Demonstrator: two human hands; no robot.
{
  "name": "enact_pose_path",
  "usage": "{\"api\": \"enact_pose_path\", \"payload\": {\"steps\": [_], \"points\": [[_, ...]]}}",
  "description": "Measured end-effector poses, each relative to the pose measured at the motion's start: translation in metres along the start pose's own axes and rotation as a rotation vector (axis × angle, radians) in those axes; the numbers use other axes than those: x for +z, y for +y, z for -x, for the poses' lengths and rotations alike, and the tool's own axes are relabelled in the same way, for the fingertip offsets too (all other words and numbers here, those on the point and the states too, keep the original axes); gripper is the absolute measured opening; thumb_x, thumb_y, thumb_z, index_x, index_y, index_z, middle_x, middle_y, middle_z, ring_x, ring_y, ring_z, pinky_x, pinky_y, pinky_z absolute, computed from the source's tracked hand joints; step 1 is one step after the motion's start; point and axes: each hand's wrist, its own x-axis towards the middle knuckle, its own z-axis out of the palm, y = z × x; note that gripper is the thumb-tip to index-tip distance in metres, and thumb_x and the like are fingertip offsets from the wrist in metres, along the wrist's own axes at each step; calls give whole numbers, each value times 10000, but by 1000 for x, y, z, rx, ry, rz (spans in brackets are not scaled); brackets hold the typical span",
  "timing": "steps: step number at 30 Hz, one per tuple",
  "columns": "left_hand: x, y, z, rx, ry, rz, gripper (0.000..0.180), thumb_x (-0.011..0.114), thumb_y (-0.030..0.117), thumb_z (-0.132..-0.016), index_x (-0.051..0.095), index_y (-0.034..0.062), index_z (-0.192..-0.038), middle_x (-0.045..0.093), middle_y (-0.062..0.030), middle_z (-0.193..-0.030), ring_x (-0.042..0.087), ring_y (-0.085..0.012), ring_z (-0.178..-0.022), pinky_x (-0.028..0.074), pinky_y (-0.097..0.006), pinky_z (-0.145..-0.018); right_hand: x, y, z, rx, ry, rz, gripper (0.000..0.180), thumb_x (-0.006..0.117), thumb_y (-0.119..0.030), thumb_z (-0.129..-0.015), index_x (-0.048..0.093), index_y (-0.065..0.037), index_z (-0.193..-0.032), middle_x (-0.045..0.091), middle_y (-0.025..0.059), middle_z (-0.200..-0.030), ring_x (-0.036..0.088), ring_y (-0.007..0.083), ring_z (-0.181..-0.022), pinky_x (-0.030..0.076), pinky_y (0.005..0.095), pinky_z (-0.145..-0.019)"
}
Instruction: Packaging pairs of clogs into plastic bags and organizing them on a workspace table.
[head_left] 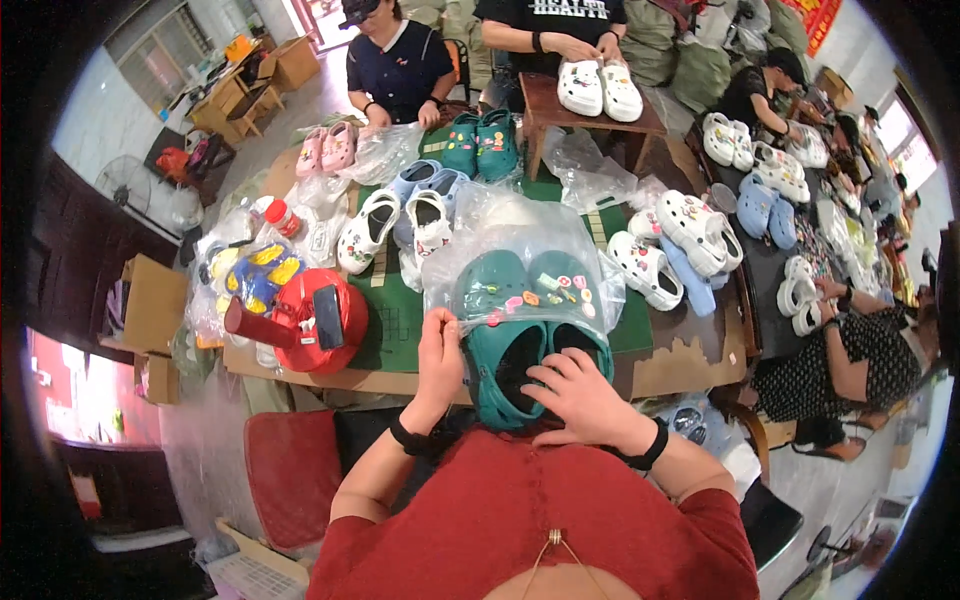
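Straight in front of me a pair of dark green clogs (487, 388) with colourful charms sits toe-first in a clear plastic bag (475, 235), heels sticking out toward me. The bag's near edge lies across the tops of the clogs. My left hand (438, 358) is closed on that edge at the left of the pair. Over the heel openings lies my right hand (578, 400), its fingers reaching into the clogs and its thumb on the near side of the heels. The fingertips are partly hidden there.
Decorated white clogs (368, 232) stand beyond the bag, others (700, 232) to the right. A red round container (318, 340) carrying a phone (327, 317) is at left, beside blue-and-yellow shoes (262, 275). Across the table, one person handles white clogs (600, 92) on a wooden stand (590, 122).
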Motion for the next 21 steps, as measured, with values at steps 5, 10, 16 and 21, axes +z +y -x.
{"api": "enact_pose_path", "payload": {"steps": [5,10,16,21], "points": [[5,6,-4,48,-37,-7,132,410,98,-1000,505,13,-1035,512,-79,-854,468,-157,-767,415,-293,-717,35,-30,-6,189,63,177,627,783,-457,-658,594,-75,-1118,541,96,-1222,455,310,-1172,302,544,-1054],[-6,6,0,48,-159,-23,149,405,74,-993,535,1,-1006,547,-107,-864,518,-207,-776,430,-311,-737,46,-39,-1,221,224,89,432,809,-382,-647,605,-81,-880,592,40,-992,546,238,-933,385,440,-901],[-11,39,28,417,-401,-58,104,452,12,-922,554,18,-944,551,-163,-840,533,-367,-778,435,-387,-704,49,-45,-9,326,317,12,373,795,-321,-620,585,-81,-814,558,54,-888,525,248,-836,392,364,-705],[-17,41,36,395,-465,-91,172,644,110,-859,540,43,-979,536,-117,-794,518,-298,-712,426,-374,-652,69,-46,-19,356,217,101,284,730,-192,-576,616,-68,-804,564,62,-892,533,264,-878,429,379,-735]]}}
